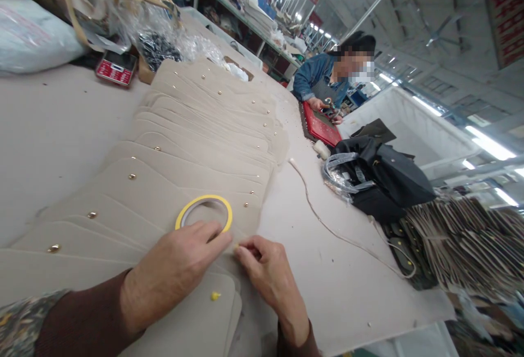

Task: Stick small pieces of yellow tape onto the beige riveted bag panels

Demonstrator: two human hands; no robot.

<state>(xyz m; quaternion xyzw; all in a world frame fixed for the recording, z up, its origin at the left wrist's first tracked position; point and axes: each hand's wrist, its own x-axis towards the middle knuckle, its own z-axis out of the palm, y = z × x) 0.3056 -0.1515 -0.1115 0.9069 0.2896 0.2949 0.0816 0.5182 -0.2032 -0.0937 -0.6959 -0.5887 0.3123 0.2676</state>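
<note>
One tape (228,212), many loose panels (196,167)

The left hand (172,269) holds the tape: its fingers bend over the near rim, and the ring rises just beyond them. Its thumb is hidden. The right hand (270,269) is just beside, thumb and index pinched narrow, tips together on a yellow speck (236,245); that is probably tape, though too small to be sure.

Beyond the fingers of both hands the panels overlap in a long fan, with studs (132,176) near their edges. On the near side of the left fingertips, a yellow dab (215,295) sits on the nearest panel. Right of the right fingers and apart from them, a cord (323,223) trails over the table (311,302).

A loose pinch could let the speck drop or cling to a fingertip, being so small. If the left fingers slackened, the tape might tip onto the panels just beyond and mark or snag one. A dragging wrist or cuff (94,309) could push the panels under the left hand out of line, since they only seem to lie on one another.
</note>
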